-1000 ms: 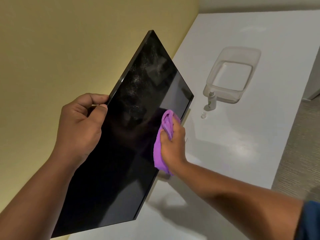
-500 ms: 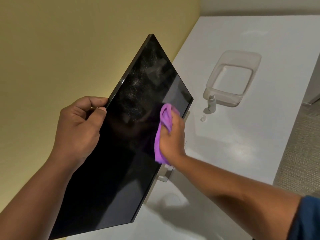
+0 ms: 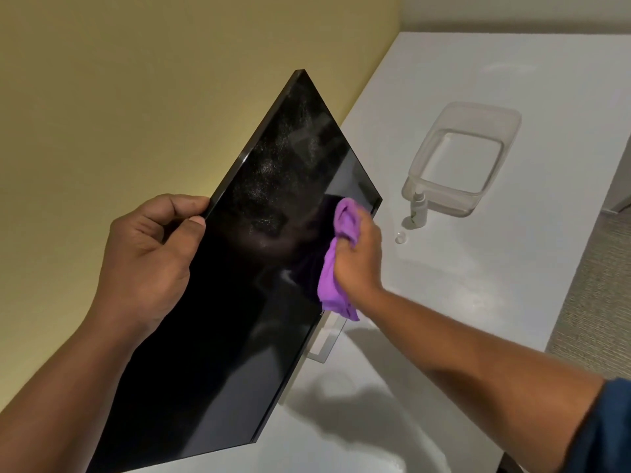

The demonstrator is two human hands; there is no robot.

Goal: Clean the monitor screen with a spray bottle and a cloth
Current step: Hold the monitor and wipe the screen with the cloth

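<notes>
- A white table point(image 3: 478, 285) fills the right and lower part of the frame, set against a yellow wall on its left side
- A clear plastic tub point(image 3: 423, 155) sits on it at the upper right
- A small spray bottle point(image 3: 418, 211) stands upright just beside the tub's near corner
- A little clear cap point(image 3: 400, 238) lies near the bottle, toward the frame's centre
- The monitor's pale stand point(image 3: 324, 343) rests on the table at lower centre
</notes>
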